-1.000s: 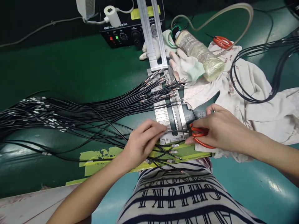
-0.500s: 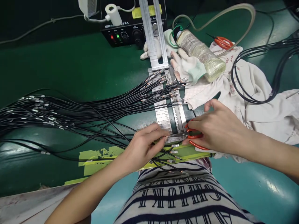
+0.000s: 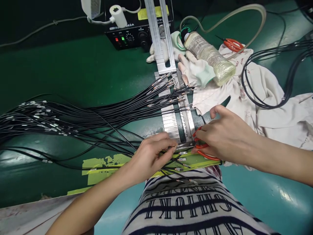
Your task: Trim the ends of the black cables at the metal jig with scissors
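Our left hand (image 3: 149, 156) pinches one black cable (image 3: 168, 150) at the slotted metal jig (image 3: 176, 125) while our right hand (image 3: 226, 137) grips orange-handled cutters (image 3: 204, 150) against its tip, so we judge trimming underway.

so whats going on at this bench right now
A person sits at a green bench with a big bundle of black wires fanned across it. The left hand pinches one wire end at the near end of a slotted metal jig. The right hand holds orange-handled pliers, their tip meeting that wire end at the jig. Behind lie white gloves, a wrapped bottle and a white cloth.
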### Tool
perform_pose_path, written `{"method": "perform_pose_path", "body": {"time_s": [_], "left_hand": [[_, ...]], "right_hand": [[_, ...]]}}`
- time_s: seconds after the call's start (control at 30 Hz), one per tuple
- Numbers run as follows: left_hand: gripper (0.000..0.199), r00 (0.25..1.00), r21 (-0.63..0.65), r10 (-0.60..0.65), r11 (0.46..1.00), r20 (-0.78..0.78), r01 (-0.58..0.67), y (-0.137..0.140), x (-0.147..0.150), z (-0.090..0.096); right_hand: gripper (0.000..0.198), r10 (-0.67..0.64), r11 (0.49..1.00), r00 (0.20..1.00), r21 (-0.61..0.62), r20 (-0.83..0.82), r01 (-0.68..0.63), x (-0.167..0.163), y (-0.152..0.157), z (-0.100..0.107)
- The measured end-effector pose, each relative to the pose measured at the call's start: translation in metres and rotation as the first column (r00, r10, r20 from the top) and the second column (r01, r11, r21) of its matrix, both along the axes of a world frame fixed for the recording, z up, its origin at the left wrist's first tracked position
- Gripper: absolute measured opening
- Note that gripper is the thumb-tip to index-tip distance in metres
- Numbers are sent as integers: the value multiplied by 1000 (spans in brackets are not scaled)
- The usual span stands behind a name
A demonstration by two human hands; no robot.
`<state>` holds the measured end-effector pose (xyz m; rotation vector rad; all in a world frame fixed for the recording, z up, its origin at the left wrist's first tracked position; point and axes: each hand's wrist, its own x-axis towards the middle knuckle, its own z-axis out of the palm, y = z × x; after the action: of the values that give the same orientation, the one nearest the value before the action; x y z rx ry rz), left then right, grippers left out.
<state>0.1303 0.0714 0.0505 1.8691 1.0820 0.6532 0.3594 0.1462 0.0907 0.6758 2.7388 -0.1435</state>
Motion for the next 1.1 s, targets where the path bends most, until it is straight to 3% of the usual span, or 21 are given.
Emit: {"method": "perform_pose_path", "body": {"time_s": [0.1, 0.3, 0.53, 0.7, 0.8, 0.9, 0.97, 1.03, 1.1], "left_hand": [[15, 999, 14, 5, 1000, 34, -6, -1, 0, -4], [14, 998, 23, 14, 1000, 60, -15, -4, 0, -8], [15, 998, 53, -1, 999, 60, -3, -5, 1, -9], [15, 998, 30, -1, 1000, 64, -1, -7, 0, -9], [17, 998, 26, -57, 998, -28, 58, -12, -3, -2], [17, 959, -19, -205, 978, -195, 206, -17, -4, 8], [17, 937, -50, -275, 961, -216, 270, -13, -4, 11], [17, 957, 6, -226, 973, -181, 231, 0, -1, 8], [17, 982, 162, -79, 981, -170, 107, 22, 6, -1]], "right_hand": [[18, 23, 1000, 998, 2, -50, -23, 1, 2, -4], [33, -50, 990, 997, -137, -52, 43, 4, 5, -12], [36, -82, 978, 990, -202, -112, 58, 6, 4, -19], [42, -188, 935, 970, -330, -154, 129, 10, 6, -18], [42, -256, 912, 952, -369, -165, 181, 18, 7, -14], [48, -293, 902, 941, -374, -167, 215, 30, 6, -14], [50, -318, 896, 931, -378, -179, 233, 37, 3, -15], [51, -342, 892, 920, -376, -194, 252, 41, 1, -17], [52, -360, 891, 911, -363, -203, 272, 42, 0, -17]]}}
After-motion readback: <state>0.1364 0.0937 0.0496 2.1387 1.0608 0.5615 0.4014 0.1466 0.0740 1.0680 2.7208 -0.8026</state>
